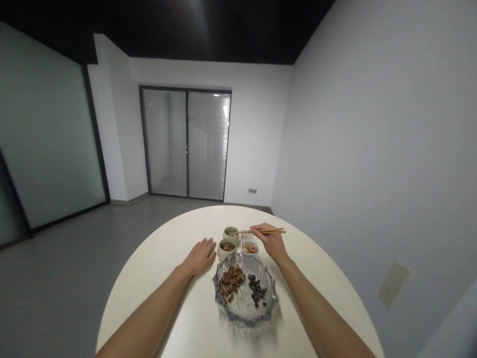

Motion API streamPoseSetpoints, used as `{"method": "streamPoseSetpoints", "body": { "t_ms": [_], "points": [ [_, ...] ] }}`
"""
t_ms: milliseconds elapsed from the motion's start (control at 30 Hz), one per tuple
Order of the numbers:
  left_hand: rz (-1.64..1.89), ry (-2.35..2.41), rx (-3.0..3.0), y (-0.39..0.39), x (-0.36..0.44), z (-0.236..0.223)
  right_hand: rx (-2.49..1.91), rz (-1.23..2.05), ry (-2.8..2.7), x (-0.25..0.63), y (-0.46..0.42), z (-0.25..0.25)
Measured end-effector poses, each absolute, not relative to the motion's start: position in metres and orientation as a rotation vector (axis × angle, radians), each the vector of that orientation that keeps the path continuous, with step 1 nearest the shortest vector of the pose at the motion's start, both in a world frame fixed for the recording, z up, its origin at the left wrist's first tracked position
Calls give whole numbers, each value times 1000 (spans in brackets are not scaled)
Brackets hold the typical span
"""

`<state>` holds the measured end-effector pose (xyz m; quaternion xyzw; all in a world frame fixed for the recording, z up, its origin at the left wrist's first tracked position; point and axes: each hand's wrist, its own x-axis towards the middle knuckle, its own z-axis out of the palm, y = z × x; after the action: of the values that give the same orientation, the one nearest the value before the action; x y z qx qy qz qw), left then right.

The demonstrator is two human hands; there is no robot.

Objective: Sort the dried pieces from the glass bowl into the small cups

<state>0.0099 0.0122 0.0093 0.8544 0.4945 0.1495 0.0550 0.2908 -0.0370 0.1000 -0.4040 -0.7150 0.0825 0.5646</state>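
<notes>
Right hand point(271, 242) grips chopsticks point(274, 230), tips at the far cup point(231, 232), lower centre of frame, apparently angled to reach inside; left hand point(201, 255) lies flat, empty, beside the near cup point(227, 248), seemingly for support; glass bowl point(246, 318) nearest the wearer, its two piles apart.

Plain white walls point(354, 124) meet a black ceiling point(223, 30). Grey floor point(122, 233), dark-framed glass double doors with horizontal blinds point(186, 144) at the rear; frosted glass partition point(48, 134) at left. Round cream-white table point(156, 263) in foreground. Lighting dim, soft.
</notes>
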Motion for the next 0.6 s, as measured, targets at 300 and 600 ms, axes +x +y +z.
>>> {"method": "streamPoseSetpoints", "body": {
  "t_ms": [300, 600],
  "points": [
    [643, 1480, 2507, 13, 11, 23, -954, 427, -1472, 310, -87, 110],
    [540, 1097, 2093, -10, 10, 52, -1019, 626, -1687, 312, -108, 101]
  ]
}}
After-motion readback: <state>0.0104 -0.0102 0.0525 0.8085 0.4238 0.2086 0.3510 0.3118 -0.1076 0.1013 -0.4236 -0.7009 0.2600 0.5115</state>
